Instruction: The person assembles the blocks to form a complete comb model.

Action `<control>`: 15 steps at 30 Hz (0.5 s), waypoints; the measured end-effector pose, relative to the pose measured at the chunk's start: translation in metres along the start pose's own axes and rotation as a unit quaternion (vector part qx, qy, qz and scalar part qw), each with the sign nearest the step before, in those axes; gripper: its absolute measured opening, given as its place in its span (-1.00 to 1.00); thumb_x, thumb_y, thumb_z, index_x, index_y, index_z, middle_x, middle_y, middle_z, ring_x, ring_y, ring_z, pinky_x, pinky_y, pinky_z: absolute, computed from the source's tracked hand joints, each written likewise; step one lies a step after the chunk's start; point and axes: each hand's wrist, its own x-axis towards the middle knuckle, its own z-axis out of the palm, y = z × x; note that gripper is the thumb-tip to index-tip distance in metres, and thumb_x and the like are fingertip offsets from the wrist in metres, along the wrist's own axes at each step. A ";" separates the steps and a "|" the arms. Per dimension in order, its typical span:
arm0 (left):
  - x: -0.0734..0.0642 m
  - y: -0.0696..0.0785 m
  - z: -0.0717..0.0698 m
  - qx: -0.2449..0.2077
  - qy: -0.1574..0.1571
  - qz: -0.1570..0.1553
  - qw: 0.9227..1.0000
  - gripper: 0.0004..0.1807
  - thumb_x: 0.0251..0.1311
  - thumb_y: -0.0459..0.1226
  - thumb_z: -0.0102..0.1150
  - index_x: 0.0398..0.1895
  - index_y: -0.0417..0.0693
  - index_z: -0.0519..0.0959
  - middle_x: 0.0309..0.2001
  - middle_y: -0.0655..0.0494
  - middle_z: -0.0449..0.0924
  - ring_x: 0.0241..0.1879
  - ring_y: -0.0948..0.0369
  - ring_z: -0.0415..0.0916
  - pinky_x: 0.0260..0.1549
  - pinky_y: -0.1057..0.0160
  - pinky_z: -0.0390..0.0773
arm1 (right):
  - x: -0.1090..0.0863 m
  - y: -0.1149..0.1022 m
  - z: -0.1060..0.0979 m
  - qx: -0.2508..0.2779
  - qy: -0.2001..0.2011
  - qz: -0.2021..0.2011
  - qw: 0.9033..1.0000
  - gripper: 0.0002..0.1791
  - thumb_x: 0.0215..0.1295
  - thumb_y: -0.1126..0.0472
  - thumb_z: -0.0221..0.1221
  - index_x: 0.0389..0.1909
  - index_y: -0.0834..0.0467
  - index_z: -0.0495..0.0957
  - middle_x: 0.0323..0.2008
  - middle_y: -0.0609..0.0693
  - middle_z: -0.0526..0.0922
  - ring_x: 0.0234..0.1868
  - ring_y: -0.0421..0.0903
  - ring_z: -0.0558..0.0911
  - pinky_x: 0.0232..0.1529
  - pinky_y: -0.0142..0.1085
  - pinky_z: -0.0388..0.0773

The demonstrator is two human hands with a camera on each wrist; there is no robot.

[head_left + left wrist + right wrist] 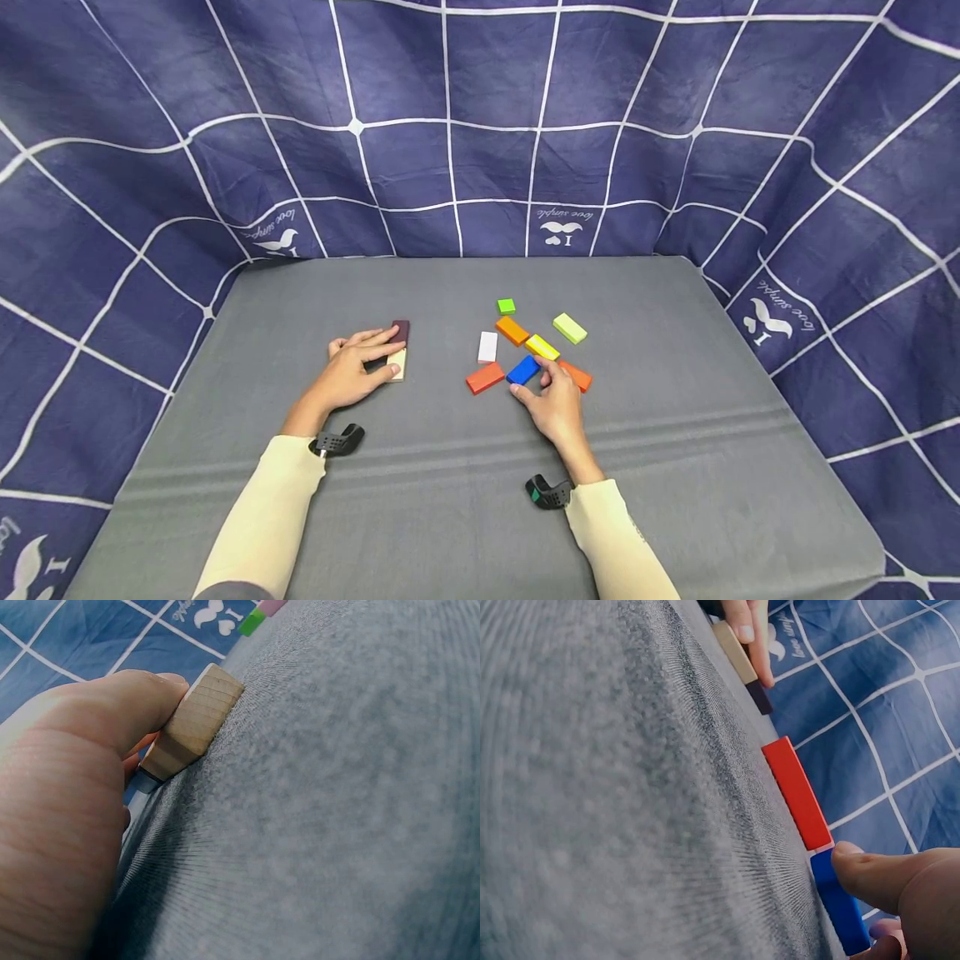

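My left hand rests over a cream wooden block and a dark brown block, which lie end to end. Its fingers reach out fairly straight, and the thumb touches the cream block, whose bare wood grain shows in the left wrist view. On the right, a blue block lies between the thumb and fingers of my right hand, which pinches it by its ends. The right wrist view shows the thumb against this blue block, close to a red block.
Around the blue block lie a red block, a white block, an orange block, a yellow block, an orange-red block, a pale green block and a green block. Grey cloth covers the table.
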 end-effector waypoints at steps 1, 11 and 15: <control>0.000 0.000 -0.001 0.000 0.001 -0.001 1.000 -0.50 0.30 0.03 0.27 0.30 0.25 0.57 0.47 0.24 0.36 0.42 0.02 0.26 0.14 -0.19 -0.04 | 0.001 0.000 0.001 -0.002 0.001 0.000 1.000 -0.31 0.02 0.11 0.53 0.20 0.25 0.57 -0.38 0.05 0.45 -0.40 -0.10 0.39 -0.33 -0.30 0.24; 0.001 0.000 -0.001 0.001 0.013 -0.006 1.000 -0.50 0.27 0.03 0.30 0.28 0.26 0.58 0.44 0.24 0.40 0.42 0.02 0.28 0.10 -0.16 -0.02 | 0.003 0.000 0.002 -0.009 0.000 0.016 1.000 -0.26 -0.02 0.10 0.55 0.21 0.25 0.55 -0.40 0.01 0.42 -0.45 -0.11 0.40 -0.36 -0.29 0.24; 0.002 0.000 0.000 0.000 0.017 -0.013 1.000 -0.47 0.24 0.02 0.33 0.30 0.24 0.57 0.43 0.31 0.41 0.42 0.07 0.28 0.11 -0.11 -0.01 | 0.004 0.003 0.002 -0.015 0.003 0.022 1.000 -0.24 -0.07 0.09 0.58 0.19 0.26 0.57 -0.42 0.01 0.41 -0.44 -0.10 0.38 -0.35 -0.29 0.24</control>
